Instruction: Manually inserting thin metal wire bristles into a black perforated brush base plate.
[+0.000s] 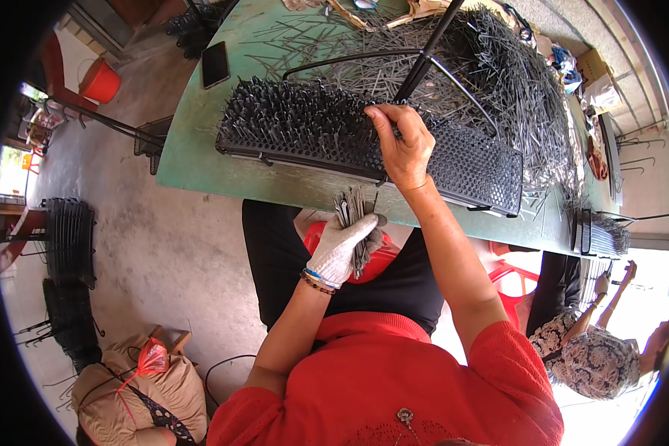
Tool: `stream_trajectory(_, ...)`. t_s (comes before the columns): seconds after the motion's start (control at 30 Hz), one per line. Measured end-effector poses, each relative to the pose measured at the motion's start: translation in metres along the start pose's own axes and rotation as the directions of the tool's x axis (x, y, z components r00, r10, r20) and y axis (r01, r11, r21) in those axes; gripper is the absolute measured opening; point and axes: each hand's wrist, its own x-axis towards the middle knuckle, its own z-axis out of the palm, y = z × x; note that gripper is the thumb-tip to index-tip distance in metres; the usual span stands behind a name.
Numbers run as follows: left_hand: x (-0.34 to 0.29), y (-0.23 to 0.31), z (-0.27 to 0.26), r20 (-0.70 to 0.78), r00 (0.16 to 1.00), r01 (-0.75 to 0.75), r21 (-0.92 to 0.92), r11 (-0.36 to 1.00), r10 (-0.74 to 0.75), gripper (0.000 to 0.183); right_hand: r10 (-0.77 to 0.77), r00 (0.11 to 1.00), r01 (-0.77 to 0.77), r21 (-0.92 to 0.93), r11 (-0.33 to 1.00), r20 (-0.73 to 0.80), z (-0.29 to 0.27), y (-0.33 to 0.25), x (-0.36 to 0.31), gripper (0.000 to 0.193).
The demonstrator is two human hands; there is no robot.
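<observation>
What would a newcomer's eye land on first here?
Likely the tangled heap of thin dark strips, far right on the green table. Next, the black perforated rack nearer the person, its left bristling with dark pieces. Below it, the gloved left hand grips a bundle.

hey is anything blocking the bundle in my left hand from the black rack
No visible obstacle; the near edge of the green table shows between the bundle in your left hand and the black rack.
</observation>
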Motion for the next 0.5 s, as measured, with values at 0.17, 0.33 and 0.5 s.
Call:
stream_trajectory(0.17,0.0,0.0,0.0,-0.009,1.0,0.001,0.021,1.0,-0.001,0.015,-0.11,0.994,0.109,0.033,0.993,0.009,0.003,0.001,0.002,0.014)
stream_trajectory(0.33,0.0,0.002,0.0,-0.009,1.0,0.0,0.019,1.0,0.0,0.015,-0.125,0.992,0.125,0.008,0.992,0.028,0.003,0.003,0.0,0.014)
stream_trajectory(0.5,-0.002,0.003,0.005,-0.038,0.999,-0.017,-0.008,1.0,0.017,0.017,-0.081,0.995,0.082,-0.019,0.996,0.06,0.002,0.002,-0.01,0.013)
